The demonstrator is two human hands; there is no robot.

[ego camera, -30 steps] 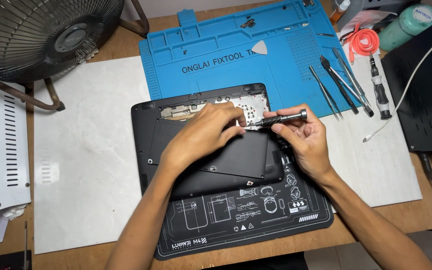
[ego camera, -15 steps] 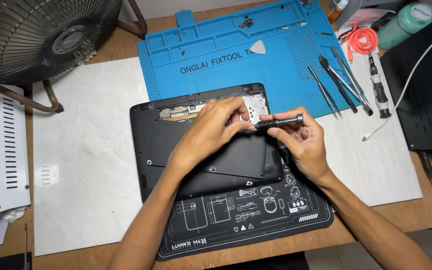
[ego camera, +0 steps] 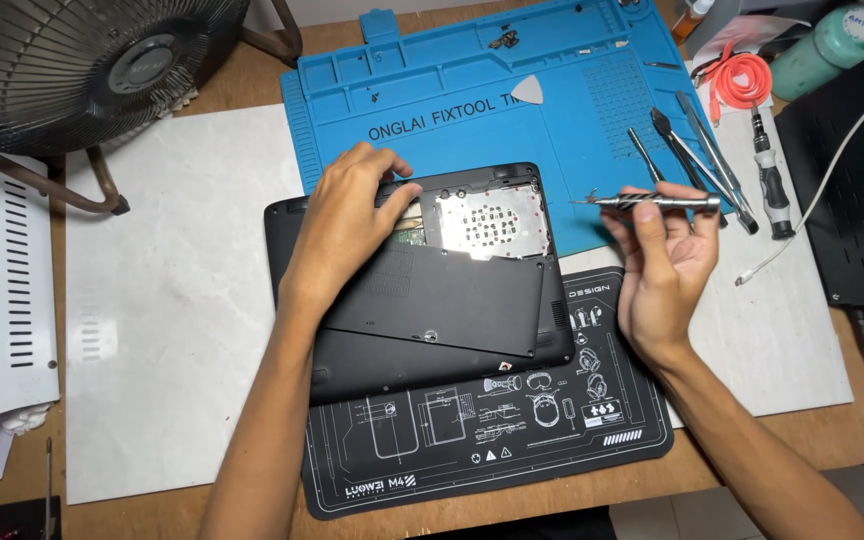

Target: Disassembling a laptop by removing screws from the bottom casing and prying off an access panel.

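A black laptop (ego camera: 422, 350) lies upside down on a black printed mat (ego camera: 512, 440). A loose black cover panel (ego camera: 452, 295) rests askew on its base, baring a silver metal plate (ego camera: 492, 215) at the far edge. My left hand (ego camera: 347, 220) rests on the laptop's far left part, fingers at the panel's upper edge. My right hand (ego camera: 667, 260) is lifted to the right of the laptop and holds a slim grey screwdriver (ego camera: 652, 201) level, tip pointing left.
A blue silicone work mat (ego camera: 492, 90) lies beyond the laptop, with a grey pick (ego camera: 529, 90) on it. Several metal tools (ego camera: 697, 150) and another driver (ego camera: 770, 180) lie at the right. A fan (ego camera: 82, 70) stands far left, a black device (ego camera: 857, 190) far right.
My right hand has pulled the screwdriver away from the laptop, up and to the right. My left hand slid left along the panel, and the silver plate is now bared.
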